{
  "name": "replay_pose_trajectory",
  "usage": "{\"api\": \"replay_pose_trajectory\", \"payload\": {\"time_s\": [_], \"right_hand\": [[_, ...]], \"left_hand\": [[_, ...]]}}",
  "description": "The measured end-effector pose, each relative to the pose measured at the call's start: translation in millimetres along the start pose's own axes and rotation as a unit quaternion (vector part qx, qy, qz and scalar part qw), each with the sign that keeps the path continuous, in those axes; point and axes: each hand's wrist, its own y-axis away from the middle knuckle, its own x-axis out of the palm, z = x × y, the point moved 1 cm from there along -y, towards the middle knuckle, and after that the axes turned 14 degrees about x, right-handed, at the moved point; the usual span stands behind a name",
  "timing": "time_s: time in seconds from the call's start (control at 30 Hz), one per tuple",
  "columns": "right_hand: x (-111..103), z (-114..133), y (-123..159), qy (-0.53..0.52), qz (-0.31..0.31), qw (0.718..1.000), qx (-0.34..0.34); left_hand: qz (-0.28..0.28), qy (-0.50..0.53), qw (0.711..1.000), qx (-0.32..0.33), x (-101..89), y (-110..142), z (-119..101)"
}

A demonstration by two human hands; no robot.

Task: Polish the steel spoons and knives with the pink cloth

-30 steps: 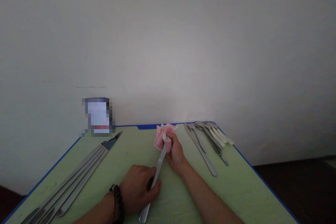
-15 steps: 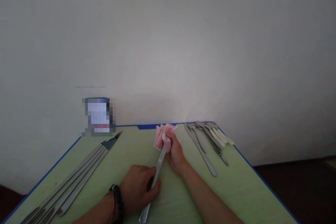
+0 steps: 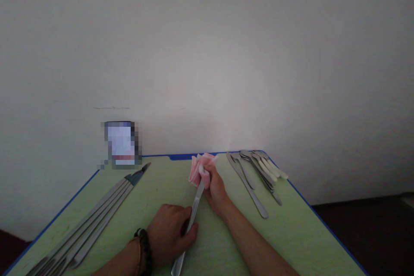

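My left hand, with a dark bead bracelet on its wrist, is closed round the handle of a long metal table knife. The handle's end points toward me, near the bottom of the view. Farther up, my right hand grips a pink cloth with a white edge, folded around the knife's far end. That end is hidden inside the cloth. The knife slants away from me, just above the green tabletop.
Several long metal knives lie side by side on the left. On the right are another knife, a fork, spoons and white-handled cutlery. A blurred phone-like screen leans against the wall behind the blue-edged table.
Hardly anything differs. Both hands keep their grip on the knife and cloth, and the view has shifted very slightly.
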Motion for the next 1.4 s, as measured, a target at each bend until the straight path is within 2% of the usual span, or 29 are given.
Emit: {"api": "replay_pose_trajectory", "payload": {"time_s": [0.57, 0.8, 0.97, 1.1, 1.2, 1.4], "right_hand": [[0.4, 2.5, 1.9, 0.042, -0.013, 0.999, -0.016], [-7.1, -2.5, -3.7, 0.062, -0.01, 0.997, -0.033], [-3.1, 1.6, 1.4, 0.011, -0.009, 1.0, 0.002], [4.9, 8.9, 7.8, -0.047, 0.003, 0.998, 0.047], [7.0, 10.7, 9.3, -0.052, 0.015, 0.997, 0.049], [5.3, 7.1, 5.3, -0.047, 0.009, 0.998, 0.037]], "left_hand": [[0.002, 0.0, 1.0, -0.001, 1.4, -1.1, 2.0], [0.003, -0.005, 1.0, -0.001, -1.0, -1.1, 1.9], [-0.001, 0.006, 1.0, -0.001, -2.1, -0.2, 0.7], [-0.028, 0.029, 0.999, -0.012, -1.3, 0.5, 2.1], [-0.036, 0.046, 0.998, -0.017, -3.3, 0.6, 1.5], [-0.017, 0.036, 0.999, -0.017, -12.6, -1.0, -3.9]]}}
